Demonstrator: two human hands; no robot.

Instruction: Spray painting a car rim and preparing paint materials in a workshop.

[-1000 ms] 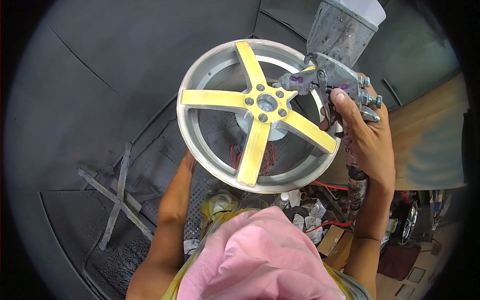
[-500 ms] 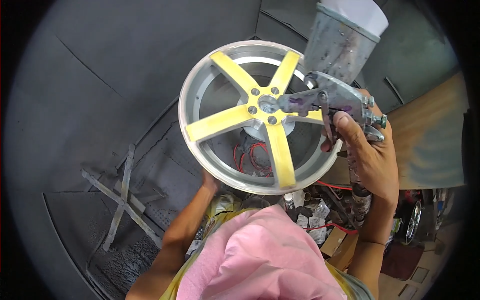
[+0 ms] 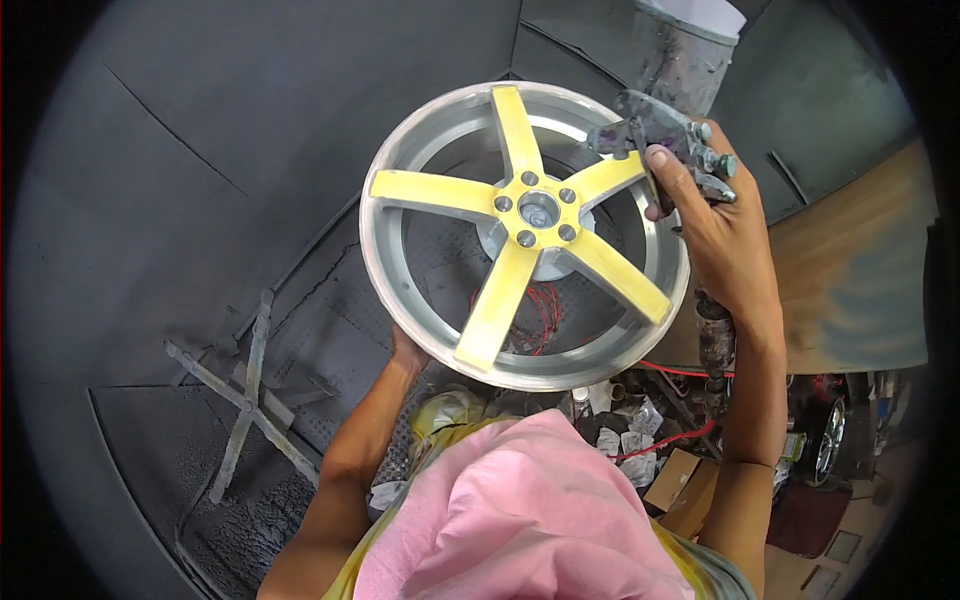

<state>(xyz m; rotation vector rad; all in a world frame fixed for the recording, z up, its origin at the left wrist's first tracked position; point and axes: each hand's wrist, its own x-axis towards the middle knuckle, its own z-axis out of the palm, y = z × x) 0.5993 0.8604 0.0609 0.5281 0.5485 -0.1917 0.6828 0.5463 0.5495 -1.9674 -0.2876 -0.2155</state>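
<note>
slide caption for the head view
Right hand holds a spray gun by a yellow-spoked wheel; left hand partly hidden behind its rim.

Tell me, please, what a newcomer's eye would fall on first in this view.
Most likely the five-spoke wheel rim at the upper middle, its yellow spokes bright against the dark grey walls. Next might come the spray gun in the right hand, at the picture's upper right, then the pink cloth at the bottom centre.

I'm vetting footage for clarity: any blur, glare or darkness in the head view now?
Head view: picture corners go black; head view: the spray gun looks smeared toward its front; head view: the wheel looks crisp, with a bright sheen inside.
</note>
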